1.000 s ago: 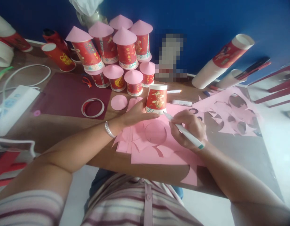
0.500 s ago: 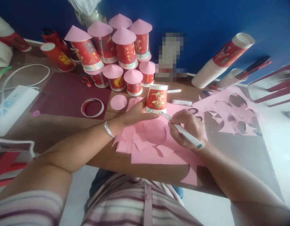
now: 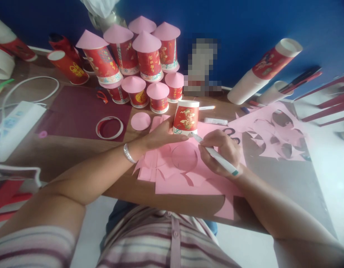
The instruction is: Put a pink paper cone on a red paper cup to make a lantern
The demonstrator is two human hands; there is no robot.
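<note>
My left hand (image 3: 167, 134) is wrapped round a short red paper tube (image 3: 186, 118) with a gold figure and white bands at top and bottom. Teal scribbled lines mark the left part of its lower band. In my right hand (image 3: 222, 152) is a white marker (image 3: 220, 160) with a green end, held like a pen. The marker's tip meets the lower white band near its right side. Beneath both hands lie pink paper sheets (image 3: 185, 186), with a circle outlined on one of them.
Red tubes with pink cone tops (image 3: 147, 61) stand in a cluster at the back. A paper ring (image 3: 109, 127) lies on a maroon sheet (image 3: 77, 111) to the left. Scissors (image 3: 231, 134), a glue stick (image 3: 215, 121) and cut pink scraps (image 3: 280, 137) lie to the right. A tall tube (image 3: 265, 70) leans behind.
The marker and my right hand have shifted very slightly left along the lower band. My left hand and the tube hold almost the same place.
</note>
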